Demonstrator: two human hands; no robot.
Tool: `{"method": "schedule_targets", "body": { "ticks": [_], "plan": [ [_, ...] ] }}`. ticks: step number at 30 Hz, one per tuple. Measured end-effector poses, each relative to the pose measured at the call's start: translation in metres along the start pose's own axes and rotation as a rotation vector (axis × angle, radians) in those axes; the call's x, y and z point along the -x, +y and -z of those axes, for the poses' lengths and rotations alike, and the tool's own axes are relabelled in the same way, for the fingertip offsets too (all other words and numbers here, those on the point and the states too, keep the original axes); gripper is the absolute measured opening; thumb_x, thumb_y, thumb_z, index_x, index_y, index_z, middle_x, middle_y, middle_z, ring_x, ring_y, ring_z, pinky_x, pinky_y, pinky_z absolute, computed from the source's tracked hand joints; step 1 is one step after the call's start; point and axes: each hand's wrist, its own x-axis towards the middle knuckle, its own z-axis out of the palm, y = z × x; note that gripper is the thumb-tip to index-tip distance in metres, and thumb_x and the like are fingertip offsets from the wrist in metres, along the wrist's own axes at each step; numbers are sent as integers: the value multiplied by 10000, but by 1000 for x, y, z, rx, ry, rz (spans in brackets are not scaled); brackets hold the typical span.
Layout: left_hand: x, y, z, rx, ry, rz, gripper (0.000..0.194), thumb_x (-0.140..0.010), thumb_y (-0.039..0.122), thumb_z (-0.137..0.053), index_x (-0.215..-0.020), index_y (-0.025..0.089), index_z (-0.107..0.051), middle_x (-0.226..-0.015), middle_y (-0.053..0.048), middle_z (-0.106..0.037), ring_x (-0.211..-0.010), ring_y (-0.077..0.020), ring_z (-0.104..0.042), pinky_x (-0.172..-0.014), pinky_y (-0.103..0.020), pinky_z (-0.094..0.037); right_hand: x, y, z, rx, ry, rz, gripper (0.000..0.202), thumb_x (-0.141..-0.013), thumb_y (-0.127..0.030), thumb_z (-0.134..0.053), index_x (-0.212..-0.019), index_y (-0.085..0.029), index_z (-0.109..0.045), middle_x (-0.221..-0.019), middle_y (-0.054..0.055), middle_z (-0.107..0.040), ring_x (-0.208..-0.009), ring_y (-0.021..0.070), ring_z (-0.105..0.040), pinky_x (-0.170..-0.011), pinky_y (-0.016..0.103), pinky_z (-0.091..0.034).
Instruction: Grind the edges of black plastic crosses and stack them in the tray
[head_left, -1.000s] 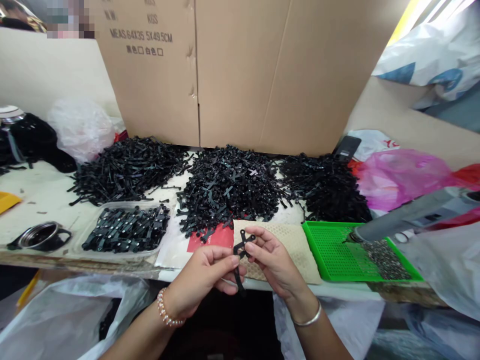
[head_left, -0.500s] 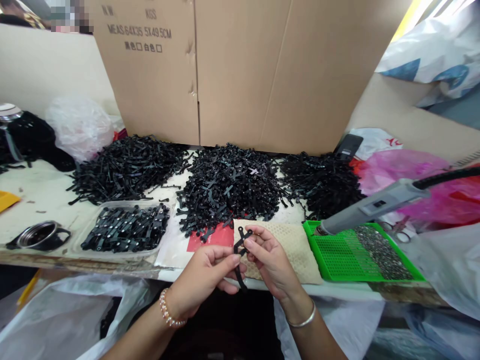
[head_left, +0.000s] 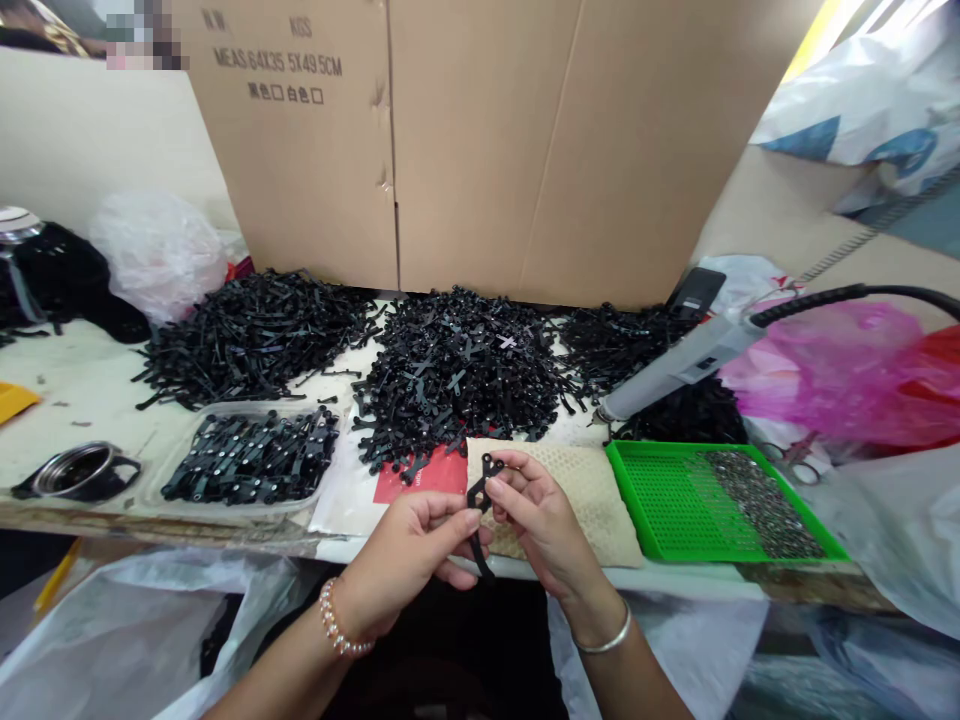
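Note:
My left hand point(head_left: 424, 545) is closed, pinching the lower part of a black jointed strip piece point(head_left: 481, 492), whose tail hangs below the fingers. My right hand point(head_left: 536, 515) pinches the upper part of the same piece between thumb and fingers. Small round holes show at its top ends. Beneath the hands lies a beige textured pad point(head_left: 585, 490). Beyond it rises a heap of black crossed pieces point(head_left: 465, 370). An electric screwdriver point(head_left: 675, 372) hangs tilted behind a green tray point(head_left: 637, 520) of small metal fasteners, to the right of my hands.
Two more black strip heaps point(head_left: 255, 335) point(head_left: 679, 400) flank the middle one. At left stand a clear plastic tub point(head_left: 251, 460) of assembled black pieces and a metal cup point(head_left: 86, 470). A tall cardboard sheet point(head_left: 480, 150) closes off the back. Scissors point(head_left: 802, 465) lie at right.
The electric screwdriver has swung back and left from above the green tray. The top ends of the black piece have drawn closer together; both hands have stayed nearly in place.

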Motion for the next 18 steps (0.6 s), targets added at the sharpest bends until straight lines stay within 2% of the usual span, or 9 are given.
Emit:
{"method": "schedule_targets", "body": {
  "ticks": [4,9,12,15,18],
  "plan": [
    [-1,-2,0,27,4,2,360,-746,441,-696,-887,110,-691,-836,-77,-683,-705,-130,-620,-549,-178,-528,-1,1,3,83,-19,37,413,-723,-365,-794,-1040,-191,-594,-814,11,-589,-708,127,-547,-630,212,-454],
    [-3,-7,2,130,16,9,318,-740,388,-722,-897,113,-687,-860,-74,-692,-740,-125,-626,-570,-167,-526,-1,2,4,99,-44,88,398,-745,-350,-782,-1058,-200,-589,-800,5,-597,-765,140,-582,-708,232,-481],
    [-6,-11,3,223,160,18,333,-692,324,-778,-937,132,-658,-838,-46,-691,-717,-113,-633,-611,-186,-541,0,4,2,49,-19,104,350,-744,-341,-789,-997,-197,-594,-847,19,-617,-759,130,-578,-672,213,-491],
    [-9,-13,3,312,329,-5,442,-644,270,-821,-1009,163,-597,-789,-15,-690,-674,-108,-635,-582,-182,-529,3,11,0,28,46,127,311,-727,-343,-805,-909,-187,-606,-850,17,-608,-750,124,-569,-655,200,-501],
    [-12,-16,2,387,321,-19,455,-646,255,-823,-1036,164,-607,-865,-27,-705,-702,-95,-637,-608,-168,-521,11,21,-3,44,58,106,299,-739,-373,-792,-881,-181,-614,-854,23,-616,-737,130,-578,-661,212,-517]
  ]
}}
